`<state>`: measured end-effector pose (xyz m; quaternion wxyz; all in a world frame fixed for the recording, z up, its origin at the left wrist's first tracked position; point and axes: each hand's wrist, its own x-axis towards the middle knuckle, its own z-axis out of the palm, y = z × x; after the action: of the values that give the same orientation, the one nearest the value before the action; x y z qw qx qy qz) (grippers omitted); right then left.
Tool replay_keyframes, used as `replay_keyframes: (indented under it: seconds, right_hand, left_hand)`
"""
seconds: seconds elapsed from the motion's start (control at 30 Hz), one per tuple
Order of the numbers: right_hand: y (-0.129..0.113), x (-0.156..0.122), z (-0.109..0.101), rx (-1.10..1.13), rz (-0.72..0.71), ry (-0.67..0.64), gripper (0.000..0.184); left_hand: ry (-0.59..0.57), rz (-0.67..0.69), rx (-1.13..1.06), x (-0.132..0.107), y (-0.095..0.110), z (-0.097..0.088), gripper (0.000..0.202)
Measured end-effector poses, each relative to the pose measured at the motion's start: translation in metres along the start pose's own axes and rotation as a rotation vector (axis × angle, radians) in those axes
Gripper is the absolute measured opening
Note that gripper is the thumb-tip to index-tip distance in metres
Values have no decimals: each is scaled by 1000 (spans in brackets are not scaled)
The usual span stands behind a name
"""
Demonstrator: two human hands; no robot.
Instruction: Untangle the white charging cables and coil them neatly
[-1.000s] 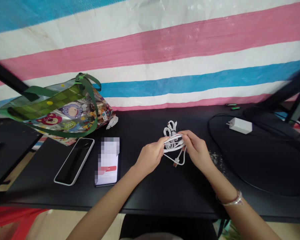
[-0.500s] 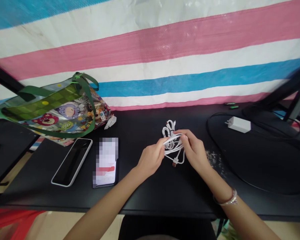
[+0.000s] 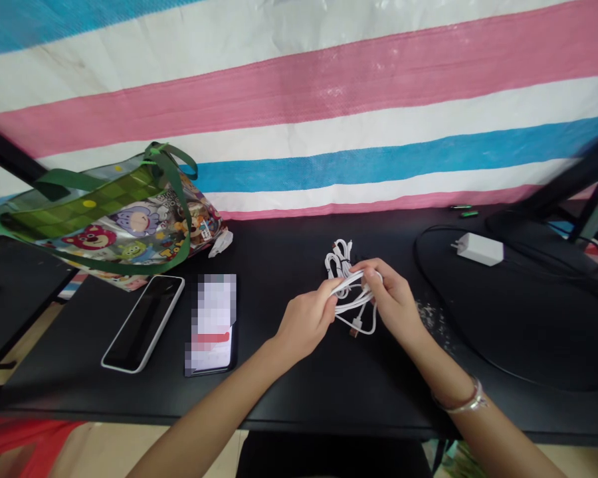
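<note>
At the far left the cartoon-print bag (image 3: 124, 219) is cut off by the frame edge and lies on its side at the back of the black table (image 3: 299, 392); just right of it a phone in a white case (image 3: 143, 322) lies screen up and dark; beside that, a second phone (image 3: 212, 323) has a lit screen too blurred to read; the left hand (image 3: 306, 318) is closed, thumb and fingers pinching loops of the white cable (image 3: 351, 295), its forearm coming in from the lower edge at a slant; the cable sits mid-table between the two hands, raised just over the surface, with part of its coil behind the fingers near the back and one plug end hanging below; how many loops each hand holds cannot be made out; the right hand (image 3: 396, 302) is curled shut on the other side of the same bundle, knuckles up, wrist bent inward, a bracelet (image 3: 461, 401) on the forearm; further right a white charger (image 3: 478, 249) rests on a black round base (image 3: 528, 332), whose right side runs out of view.
</note>
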<state>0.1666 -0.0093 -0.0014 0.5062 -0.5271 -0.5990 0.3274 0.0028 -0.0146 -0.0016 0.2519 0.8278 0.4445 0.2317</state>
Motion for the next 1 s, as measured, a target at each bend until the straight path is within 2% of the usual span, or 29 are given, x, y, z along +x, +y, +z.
replay_keyframes:
  seconds: [0.13, 0.27, 0.37, 0.47, 0.6, 0.7, 0.87, 1.0]
  right_hand:
    - [-1, 0, 0, 43, 24, 30, 47]
    - [-3, 2, -1, 149, 63, 135, 51]
    - [-5, 4, -3, 178, 63, 228, 52]
    - [-6, 4, -6, 138, 26, 277, 51]
    - [-7, 2, -7, 40, -35, 261, 49]
    - [-9, 1, -7, 2, -52, 246, 49]
    - [-10, 2, -9, 20, -27, 243, 51]
    - [-9, 1, -10, 9, -26, 211, 45]
  left_hand:
    - [-14, -36, 49, 1, 2, -4, 32]
    - [-44, -54, 82, 2, 4, -6, 23]
    - [-77, 2, 111, 1, 4, -3, 12]
    - [-42, 78, 149, 0, 2, 2, 10]
    - [43, 153, 223, 0, -2, 5, 8]
    - [63, 196, 267, 1, -4, 6, 8]
    - [43, 218, 274, 2, -7, 8, 7]
    - [-9, 210, 314, 1, -7, 10, 10]
